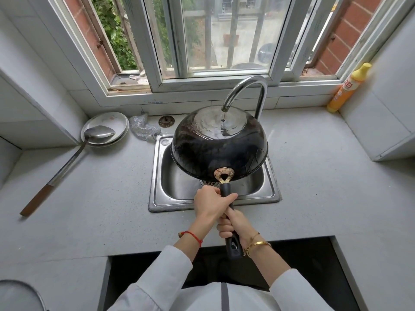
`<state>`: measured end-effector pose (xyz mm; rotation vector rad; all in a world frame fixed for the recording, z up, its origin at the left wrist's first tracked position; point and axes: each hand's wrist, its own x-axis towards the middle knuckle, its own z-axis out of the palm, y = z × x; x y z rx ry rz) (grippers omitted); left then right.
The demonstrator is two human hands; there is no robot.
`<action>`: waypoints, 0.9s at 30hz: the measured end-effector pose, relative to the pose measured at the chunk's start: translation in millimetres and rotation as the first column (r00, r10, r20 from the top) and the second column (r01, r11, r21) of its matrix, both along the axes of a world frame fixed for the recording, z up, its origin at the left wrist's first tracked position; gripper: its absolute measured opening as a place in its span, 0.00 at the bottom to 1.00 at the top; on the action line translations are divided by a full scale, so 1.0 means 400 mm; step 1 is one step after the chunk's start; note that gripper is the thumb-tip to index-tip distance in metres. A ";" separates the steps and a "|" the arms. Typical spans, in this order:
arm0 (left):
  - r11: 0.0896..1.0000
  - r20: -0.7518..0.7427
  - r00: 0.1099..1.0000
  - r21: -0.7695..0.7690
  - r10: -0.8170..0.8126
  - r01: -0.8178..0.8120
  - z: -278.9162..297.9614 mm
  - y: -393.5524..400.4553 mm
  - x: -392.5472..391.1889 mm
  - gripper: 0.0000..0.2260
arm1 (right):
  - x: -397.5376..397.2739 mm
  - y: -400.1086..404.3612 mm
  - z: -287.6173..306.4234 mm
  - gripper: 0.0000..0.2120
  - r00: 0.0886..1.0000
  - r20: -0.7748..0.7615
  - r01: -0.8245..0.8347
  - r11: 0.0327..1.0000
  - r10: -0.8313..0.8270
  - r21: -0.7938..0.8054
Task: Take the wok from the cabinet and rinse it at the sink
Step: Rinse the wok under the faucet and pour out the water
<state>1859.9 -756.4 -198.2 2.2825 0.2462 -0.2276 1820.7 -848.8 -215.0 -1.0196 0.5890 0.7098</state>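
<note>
A black wok (215,149) is held upside down over the steel sink (161,196), its rounded bottom facing up. Water runs from the curved chrome faucet (247,88) onto the wok's wet, shiny base. The wok's black handle (232,245) points toward me. My left hand (211,203) grips the handle near the brass rivet plate. My right hand (233,223) grips the same handle lower down, just behind the left. Most of the sink basin is hidden under the wok.
On the left counter lie a long ladle (67,162) with a wooden grip and stacked white plates (112,122). A steel scourer (143,129) sits behind the sink. A yellow detergent bottle (348,88) stands at the right wall. A dark cabinet opening (314,265) is below me.
</note>
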 end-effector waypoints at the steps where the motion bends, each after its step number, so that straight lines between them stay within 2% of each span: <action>1: 1.000 -0.008 1.000 -0.009 -0.001 0.001 0.000 0.000 0.001 0.20 | 0.001 0.001 0.000 0.21 1.000 0.007 -0.003 1.000 0.003 -0.019; 9: 0.994 -0.050 0.997 -0.095 0.053 -0.058 0.001 0.018 0.029 0.20 | 0.032 0.017 0.009 0.20 0.998 0.039 -0.035 0.990 0.041 -0.137; 27: 0.972 -0.116 0.980 -0.152 0.164 -0.180 -0.016 0.079 0.024 0.18 | 0.048 0.069 0.017 0.19 0.986 0.041 -0.151 0.971 0.162 -0.184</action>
